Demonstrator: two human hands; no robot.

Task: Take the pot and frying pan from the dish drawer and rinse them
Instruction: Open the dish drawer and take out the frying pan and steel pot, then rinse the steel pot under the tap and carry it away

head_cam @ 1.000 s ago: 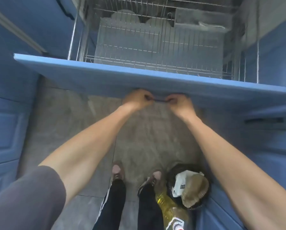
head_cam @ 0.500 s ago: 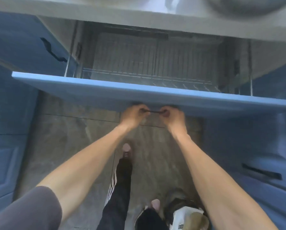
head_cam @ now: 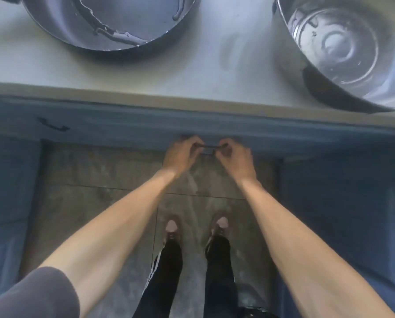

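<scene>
A dark frying pan [head_cam: 109,21] with pale residue inside sits on the grey counter [head_cam: 215,72] at the top left. A shiny steel pot [head_cam: 343,47] stands on the counter at the top right. Below the counter edge the blue dish drawer front [head_cam: 215,131] lies flush with the cabinets. My left hand [head_cam: 182,154] and my right hand [head_cam: 233,157] both grip the drawer's thin dark handle [head_cam: 211,146], one at each end. The drawer's inside is hidden.
Blue cabinet fronts [head_cam: 10,191] flank the grey tiled floor [head_cam: 100,203] on both sides. Another dark handle [head_cam: 53,126] sits on the cabinet front to the left. My two feet [head_cam: 196,228] stand on the tiles below the drawer.
The drawer has slid from wide open to shut under both hands. The wire rack has gone out of sight, and the counter with pan and pot has come into view.
</scene>
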